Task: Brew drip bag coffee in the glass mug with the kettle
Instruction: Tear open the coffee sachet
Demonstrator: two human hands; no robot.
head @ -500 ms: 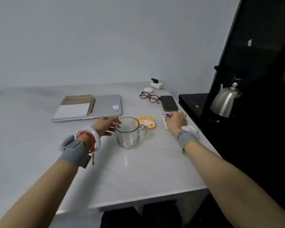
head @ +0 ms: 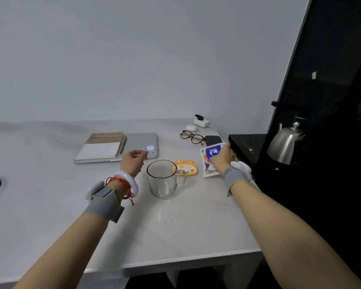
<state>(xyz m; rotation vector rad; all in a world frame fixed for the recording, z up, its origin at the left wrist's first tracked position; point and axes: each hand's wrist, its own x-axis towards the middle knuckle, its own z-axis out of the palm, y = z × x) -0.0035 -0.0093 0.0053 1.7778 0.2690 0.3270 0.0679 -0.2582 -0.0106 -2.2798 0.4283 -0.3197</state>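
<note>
Open worktop [head: 175,230] lies in front of the glass mug [head: 163,180], between the two forearms — easy passage. Behind it crowd the orange pad [head: 187,166], laptop [head: 143,140], glasses [head: 191,137] and phone [head: 212,139]; the right hand [head: 222,158], gripping a sachet [head: 212,152], fills the gap toward the black ledge [head: 246,142] and kettle [head: 284,144].

Clear, smooth glass for the mug [head: 163,181], polished steel gleaming on the kettle [head: 283,143]. The white tabletop [head: 175,230] is glossy, catching reflections. The drip bag packet [head: 212,152] looks slick and printed. Matt silver metal on the laptop [head: 141,140], plain paper on the notebook [head: 100,150], grey cloth on the wristbands [head: 104,207].
</note>
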